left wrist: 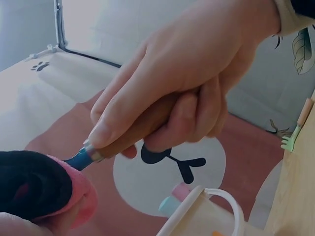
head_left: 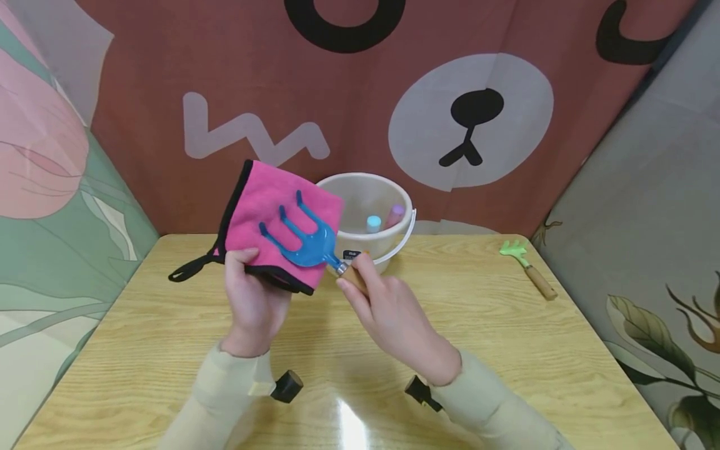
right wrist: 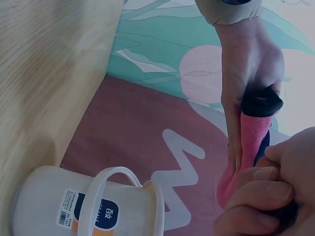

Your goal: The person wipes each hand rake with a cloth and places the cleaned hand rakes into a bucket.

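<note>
A folded pink cloth [head_left: 253,212] with black edging and a hanging loop is held up by my left hand [head_left: 255,306], its thumb over the front and the other fingers behind. My right hand [head_left: 394,309] grips the wooden handle [head_left: 354,280] of a small blue garden fork [head_left: 315,245]. The fork's tines lie across the front of the cloth in the head view. In the left wrist view, the right hand's fingers [left wrist: 184,120] curl round the handle. The right wrist view shows the cloth [right wrist: 253,137] edge-on in the left hand [right wrist: 251,69].
A white bucket [head_left: 360,247] with a handle stands behind the hands, with a blue-capped thing [head_left: 374,224] and a purple-capped thing [head_left: 395,214] inside. A small green rake [head_left: 527,269] with a wooden handle lies at the right of the wooden table [head_left: 472,325]. Printed curtains surround it.
</note>
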The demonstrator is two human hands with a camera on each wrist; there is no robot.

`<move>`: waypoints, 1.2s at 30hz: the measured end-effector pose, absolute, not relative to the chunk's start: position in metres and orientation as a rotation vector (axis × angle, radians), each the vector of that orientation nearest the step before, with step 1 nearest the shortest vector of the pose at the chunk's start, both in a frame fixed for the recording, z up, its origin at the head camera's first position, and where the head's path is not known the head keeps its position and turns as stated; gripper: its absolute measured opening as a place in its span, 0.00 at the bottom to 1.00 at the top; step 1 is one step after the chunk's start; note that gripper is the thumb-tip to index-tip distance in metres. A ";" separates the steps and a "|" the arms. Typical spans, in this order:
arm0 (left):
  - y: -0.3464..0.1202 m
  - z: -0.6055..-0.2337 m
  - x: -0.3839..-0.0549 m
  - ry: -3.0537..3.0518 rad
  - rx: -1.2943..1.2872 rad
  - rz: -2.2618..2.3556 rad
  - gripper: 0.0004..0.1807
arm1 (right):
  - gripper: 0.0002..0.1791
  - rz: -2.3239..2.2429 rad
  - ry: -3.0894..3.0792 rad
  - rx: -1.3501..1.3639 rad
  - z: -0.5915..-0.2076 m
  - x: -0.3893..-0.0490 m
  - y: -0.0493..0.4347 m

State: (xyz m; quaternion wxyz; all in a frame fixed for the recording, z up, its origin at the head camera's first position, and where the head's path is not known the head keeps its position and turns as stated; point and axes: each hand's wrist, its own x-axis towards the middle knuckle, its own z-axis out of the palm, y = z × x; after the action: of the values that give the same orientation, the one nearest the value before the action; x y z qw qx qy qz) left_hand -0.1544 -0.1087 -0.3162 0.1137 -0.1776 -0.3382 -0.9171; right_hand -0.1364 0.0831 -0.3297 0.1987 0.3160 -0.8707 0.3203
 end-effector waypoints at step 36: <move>-0.093 -0.339 -0.137 -1.709 -0.492 -2.633 0.15 | 0.11 1.014 -2.455 0.788 -0.315 -0.149 0.081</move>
State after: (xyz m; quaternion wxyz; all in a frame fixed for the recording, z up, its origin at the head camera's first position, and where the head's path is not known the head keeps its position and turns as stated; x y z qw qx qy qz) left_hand -0.1369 -0.0926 -0.3393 -0.0178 -0.1549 -0.5377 -0.8286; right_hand -0.1486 0.0813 -0.3146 0.1844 0.2796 -0.8709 0.3598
